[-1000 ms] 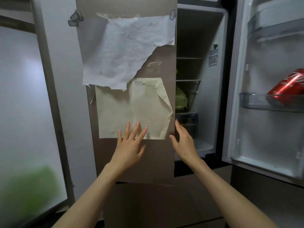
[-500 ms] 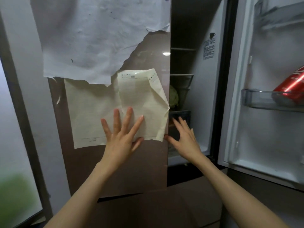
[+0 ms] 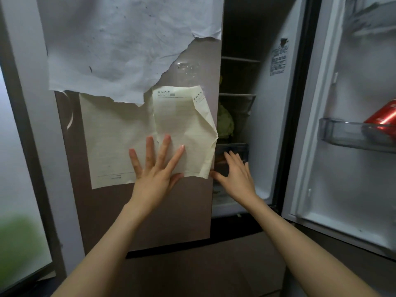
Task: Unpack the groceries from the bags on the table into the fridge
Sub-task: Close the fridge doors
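Observation:
The fridge stands in front of me with its brown left door (image 3: 150, 219) nearly closed and its right door (image 3: 347, 146) swung wide open. My left hand (image 3: 156, 174) lies flat with fingers spread on the left door, over a cream sheet of paper (image 3: 128, 146). My right hand (image 3: 237, 174) is open with fingers apart at that door's right edge, in front of the dim fridge interior. A green leafy vegetable (image 3: 225, 123) sits on a shelf inside. A red can (image 3: 383, 118) lies tilted in the right door's clear bin (image 3: 342, 136). Both hands hold nothing.
A torn white paper (image 3: 120, 46) hangs on the upper part of the left door. A frosted glass panel with a dark frame (image 3: 23, 146) stands at the left. A label sticker (image 3: 278, 58) is on the inner fridge wall. Lower brown drawers (image 3: 192, 271) lie below.
The view has moved closer to the fridge. My left hand has come to rest higher on the cream paper, and my right hand has gone past the left door's edge toward the interior.

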Action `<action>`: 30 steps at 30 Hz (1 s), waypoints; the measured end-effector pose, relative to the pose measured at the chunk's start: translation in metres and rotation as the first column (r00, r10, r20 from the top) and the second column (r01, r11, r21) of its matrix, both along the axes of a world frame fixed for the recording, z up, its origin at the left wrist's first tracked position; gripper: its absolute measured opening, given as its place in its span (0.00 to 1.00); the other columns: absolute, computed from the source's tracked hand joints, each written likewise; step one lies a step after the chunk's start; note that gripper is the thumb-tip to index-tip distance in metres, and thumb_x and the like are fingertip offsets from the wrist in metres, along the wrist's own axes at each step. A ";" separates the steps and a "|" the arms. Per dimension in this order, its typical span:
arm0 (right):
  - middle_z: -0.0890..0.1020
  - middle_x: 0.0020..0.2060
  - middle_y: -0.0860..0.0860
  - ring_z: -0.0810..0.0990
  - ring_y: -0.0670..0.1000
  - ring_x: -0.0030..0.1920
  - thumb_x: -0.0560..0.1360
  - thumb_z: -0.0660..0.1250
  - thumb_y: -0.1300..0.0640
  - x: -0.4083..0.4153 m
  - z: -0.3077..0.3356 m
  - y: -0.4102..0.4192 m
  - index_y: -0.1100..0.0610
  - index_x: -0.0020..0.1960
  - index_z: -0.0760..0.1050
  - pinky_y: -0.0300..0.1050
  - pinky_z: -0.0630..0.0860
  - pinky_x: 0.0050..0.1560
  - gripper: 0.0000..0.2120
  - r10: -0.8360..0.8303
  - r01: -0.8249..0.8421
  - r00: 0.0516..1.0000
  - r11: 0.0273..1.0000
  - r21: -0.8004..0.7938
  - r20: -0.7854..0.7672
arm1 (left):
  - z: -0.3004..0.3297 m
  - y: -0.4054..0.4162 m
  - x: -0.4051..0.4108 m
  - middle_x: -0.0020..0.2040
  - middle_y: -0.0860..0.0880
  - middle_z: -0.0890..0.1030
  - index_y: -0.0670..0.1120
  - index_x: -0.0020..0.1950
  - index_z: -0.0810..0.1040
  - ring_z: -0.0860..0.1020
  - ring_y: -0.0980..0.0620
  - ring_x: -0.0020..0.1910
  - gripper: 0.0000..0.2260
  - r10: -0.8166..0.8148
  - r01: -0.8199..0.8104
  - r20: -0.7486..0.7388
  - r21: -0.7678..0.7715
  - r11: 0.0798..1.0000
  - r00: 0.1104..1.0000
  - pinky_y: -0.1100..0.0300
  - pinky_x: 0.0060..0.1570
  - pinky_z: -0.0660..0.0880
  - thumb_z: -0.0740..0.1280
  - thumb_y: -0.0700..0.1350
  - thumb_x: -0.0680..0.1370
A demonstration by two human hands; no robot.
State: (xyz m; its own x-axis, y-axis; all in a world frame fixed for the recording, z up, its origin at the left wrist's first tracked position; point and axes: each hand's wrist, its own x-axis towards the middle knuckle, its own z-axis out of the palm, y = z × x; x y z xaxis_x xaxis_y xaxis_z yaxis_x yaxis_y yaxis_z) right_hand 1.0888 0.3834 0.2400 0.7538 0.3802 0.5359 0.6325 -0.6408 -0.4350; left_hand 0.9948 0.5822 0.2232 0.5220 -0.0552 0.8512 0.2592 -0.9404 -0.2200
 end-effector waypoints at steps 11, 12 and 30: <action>0.45 0.77 0.51 0.40 0.50 0.76 0.78 0.51 0.37 0.008 -0.017 0.005 0.53 0.77 0.43 0.54 0.39 0.75 0.36 -0.024 0.019 0.997 0.998 -0.066 -0.073 | 0.003 -0.003 -0.004 0.78 0.46 0.45 0.54 0.76 0.54 0.39 0.37 0.74 0.30 0.007 -0.007 -0.058 -0.001 1.000 0.998 0.31 0.65 0.37 0.60 0.55 0.76; 0.45 0.77 0.51 0.40 0.49 0.76 0.78 0.50 0.38 0.006 -0.021 0.003 0.53 0.77 0.42 0.53 0.39 0.74 0.35 -0.016 0.013 0.997 0.999 -0.046 -0.078 | 0.003 -0.007 -0.008 0.78 0.45 0.49 0.53 0.75 0.58 0.40 0.37 0.75 0.30 -0.014 0.013 -0.052 -0.025 1.000 0.999 0.30 0.66 0.38 0.65 0.53 0.75; 0.75 0.61 0.58 0.73 0.57 0.62 0.76 0.54 0.50 -0.042 -0.001 -0.244 0.62 0.65 0.70 0.48 0.66 0.65 0.23 -0.451 0.343 0.855 0.862 0.373 0.257 | 0.030 -0.223 0.022 0.75 0.44 0.59 0.48 0.73 0.64 0.52 0.46 0.76 0.24 -0.680 0.654 -0.133 -0.195 0.731 0.721 0.45 0.72 0.55 0.62 0.43 0.77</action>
State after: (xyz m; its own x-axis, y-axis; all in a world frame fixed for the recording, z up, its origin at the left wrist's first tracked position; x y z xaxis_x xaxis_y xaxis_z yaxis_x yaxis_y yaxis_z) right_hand 1.0466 0.1393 0.2385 0.5657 -0.1363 0.8133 0.4903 -0.7374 -0.4646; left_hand 1.0168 0.3593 0.2527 0.5357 -0.3497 0.7686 -0.4787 -0.8756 -0.0648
